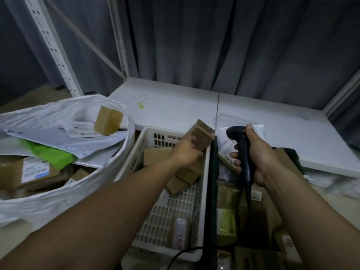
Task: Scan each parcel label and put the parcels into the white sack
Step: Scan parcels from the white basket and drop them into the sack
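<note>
Head view: parcel presented for scanning.
Left hand (186, 152) pinches cardboard parcel (201, 134) at centre frame, facing scanner (242, 151); right hand (259, 156) fingers wrap its handle.

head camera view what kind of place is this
Probably a parcel sorting room or small warehouse: a white sack holds labelled parcels, a white basket holds small cardboard boxes, the right hand grips a barcode scanner, and metal shelving stands behind.
</note>
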